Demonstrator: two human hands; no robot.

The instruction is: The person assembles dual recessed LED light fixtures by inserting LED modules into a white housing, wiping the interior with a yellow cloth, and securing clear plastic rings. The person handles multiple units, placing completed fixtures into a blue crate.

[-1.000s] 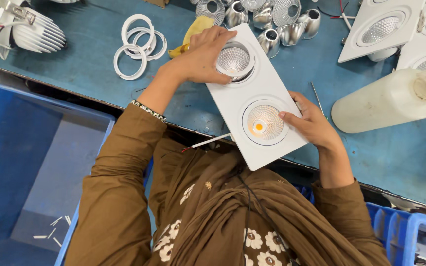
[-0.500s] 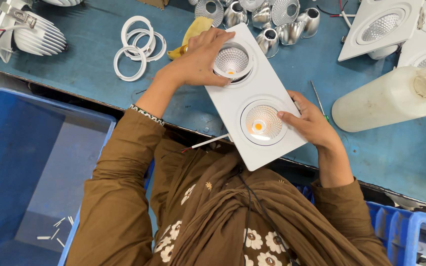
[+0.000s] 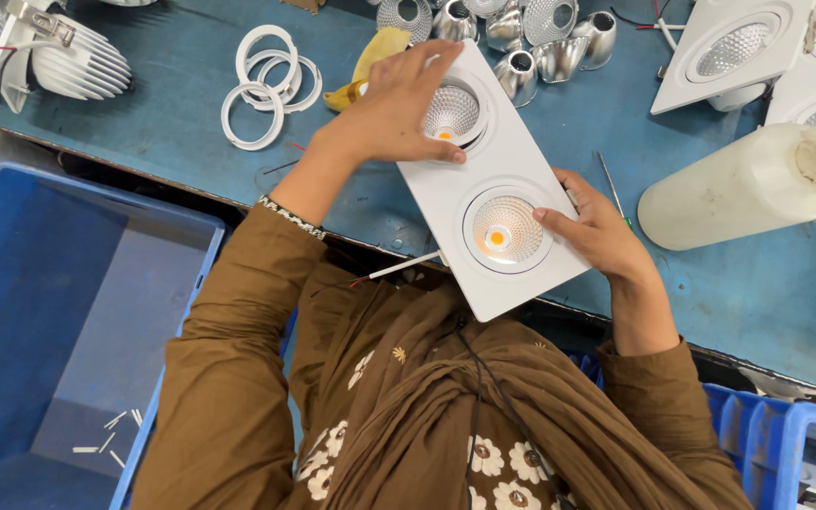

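Observation:
A white rectangular twin downlight fitting [image 3: 446, 194] lies tilted on the front edge of the blue table [image 3: 172, 113], with two round reflector cups, each with an orange chip at its centre. My left hand [image 3: 394, 109] rests on the far cup, fingers spread over its rim. My right hand [image 3: 597, 231] holds the fitting's right edge, thumb on the rim of the near cup [image 3: 505, 229]. A thin white wire with a red tip [image 3: 389, 272] sticks out from under the fitting.
Three white rings [image 3: 266, 76] and a yellow cloth [image 3: 375, 52] lie at the left. Several shiny reflector cups [image 3: 521, 38] sit at the back. A white plastic bottle [image 3: 739, 184] lies at the right, more white fittings [image 3: 739, 47] behind it. A blue crate [image 3: 40, 312] stands below the table.
My left hand has slid from the fitting's far left corner onto the far reflector cup. The fitting has barely shifted and my right hand stays on its edge.

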